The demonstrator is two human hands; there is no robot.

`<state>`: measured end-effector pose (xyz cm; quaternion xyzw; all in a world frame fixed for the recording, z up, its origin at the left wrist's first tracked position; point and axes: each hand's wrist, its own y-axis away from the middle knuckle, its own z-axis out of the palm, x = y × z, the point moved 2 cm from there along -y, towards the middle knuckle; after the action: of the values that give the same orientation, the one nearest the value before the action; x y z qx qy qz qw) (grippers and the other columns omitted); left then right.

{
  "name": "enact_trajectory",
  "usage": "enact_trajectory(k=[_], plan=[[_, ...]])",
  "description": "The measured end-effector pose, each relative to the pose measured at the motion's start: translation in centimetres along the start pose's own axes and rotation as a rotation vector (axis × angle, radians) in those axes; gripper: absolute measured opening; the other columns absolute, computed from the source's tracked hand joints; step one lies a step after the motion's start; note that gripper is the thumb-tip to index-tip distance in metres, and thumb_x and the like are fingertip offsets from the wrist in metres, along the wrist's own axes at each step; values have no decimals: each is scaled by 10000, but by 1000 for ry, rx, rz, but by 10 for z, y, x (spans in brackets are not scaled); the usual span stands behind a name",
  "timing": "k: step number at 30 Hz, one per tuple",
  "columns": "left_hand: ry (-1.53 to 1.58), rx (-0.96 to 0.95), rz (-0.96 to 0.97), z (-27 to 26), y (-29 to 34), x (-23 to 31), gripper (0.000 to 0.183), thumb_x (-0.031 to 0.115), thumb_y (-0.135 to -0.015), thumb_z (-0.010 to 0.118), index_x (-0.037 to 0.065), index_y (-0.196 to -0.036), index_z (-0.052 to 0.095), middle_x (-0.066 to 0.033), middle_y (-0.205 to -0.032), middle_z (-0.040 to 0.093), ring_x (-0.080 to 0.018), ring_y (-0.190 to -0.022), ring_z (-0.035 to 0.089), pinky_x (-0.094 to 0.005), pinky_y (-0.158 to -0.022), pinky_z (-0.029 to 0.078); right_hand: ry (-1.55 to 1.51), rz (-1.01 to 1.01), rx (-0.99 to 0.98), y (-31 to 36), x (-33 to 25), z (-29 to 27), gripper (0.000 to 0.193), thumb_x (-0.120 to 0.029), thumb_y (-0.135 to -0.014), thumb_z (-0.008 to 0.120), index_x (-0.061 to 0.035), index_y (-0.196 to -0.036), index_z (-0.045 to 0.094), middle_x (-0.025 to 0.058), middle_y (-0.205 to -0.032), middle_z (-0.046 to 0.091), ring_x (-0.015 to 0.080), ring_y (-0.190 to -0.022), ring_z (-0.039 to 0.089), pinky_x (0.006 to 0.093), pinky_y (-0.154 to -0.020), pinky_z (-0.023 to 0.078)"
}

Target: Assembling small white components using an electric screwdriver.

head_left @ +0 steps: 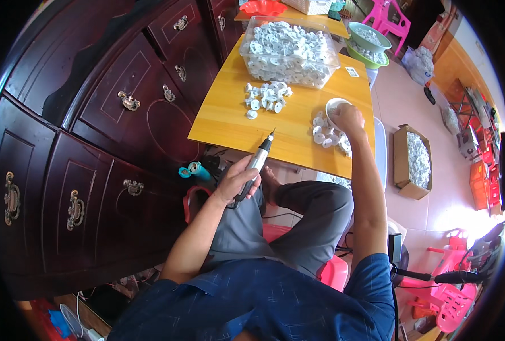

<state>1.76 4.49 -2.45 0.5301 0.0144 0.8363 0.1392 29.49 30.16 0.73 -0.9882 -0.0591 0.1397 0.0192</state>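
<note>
One yellow table [224, 116] bears a clear bin [325, 77] at its far end. The left hand [238, 181] grips a power screwdriver [257, 162], its tip pointing over the near edge. The right hand [349, 119], grasp unclear, dips into a white bowl [327, 112] near the right edge. Bare wood separates two clusters of white pieces [255, 104].

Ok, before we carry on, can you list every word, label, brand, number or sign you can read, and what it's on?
No text reads clearly.
Small white rectangular label on the yellow wooden table: dark marks, too small to read.
Slim silver-and-black pointed tool in the left hand: no legible text.
</note>
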Motion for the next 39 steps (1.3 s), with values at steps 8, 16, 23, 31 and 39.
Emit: enact_trajectory(k=[8, 16, 23, 31, 39], plan=[[6, -7, 19, -2, 1, -2, 367, 270, -945, 612, 39, -1212, 508, -44, -747, 586, -89, -535, 560, -205, -446, 441, -32, 44, -27, 4, -5, -13, 228, -298, -743, 752, -119, -885, 750, 142, -913, 733, 305, -871, 708, 419, -772, 555], [7, -3, 17, -3, 4, 1, 336, 254, -950, 592, 47, -1202, 512, -38, -745, 580, -89, -544, 557, -213, -459, 449, -858, 9, 187, 32, -54, -17, 225, -251, -858, 733, -47, -952, 748, 70, -792, 727, 151, -669, 676, 309, -630, 531], [-1, -16, 25, -1, 4, -1, 336, 242, -951, 579, 52, -1218, 508, -40, -751, 578, -96, -541, 554, -218, -467, 449, -1352, -29, -250, 69, -106, 49, 173, -145, -918, 689, -10, -1025, 701, 24, -840, 678, 106, -721, 641, 250, -624, 519], [-6, -18, 41, -6, 5, -2, 340, 253, -958, 568, 54, -1226, 504, -44, -763, 577, -103, -543, 548, -228, -477, 448, -1458, -13, -443, 80, -119, 65, 162, -94, -905, 681, -20, -1049, 670, 24, -836, 678, 97, -725, 641, 233, -640, 524], [-21, -41, 27, -3, 5, 1, 313, 271, -955, 572, 48, -1170, 533, -39, -751, 569, -94, -534, 541, -225, -485, 448, -1457, -64, -534, 73, -110, 67, 153, -103, -933, 660, -41, -1073, 649, 4, -893, 664, 94, -779, 643, 237, -701, 530]])
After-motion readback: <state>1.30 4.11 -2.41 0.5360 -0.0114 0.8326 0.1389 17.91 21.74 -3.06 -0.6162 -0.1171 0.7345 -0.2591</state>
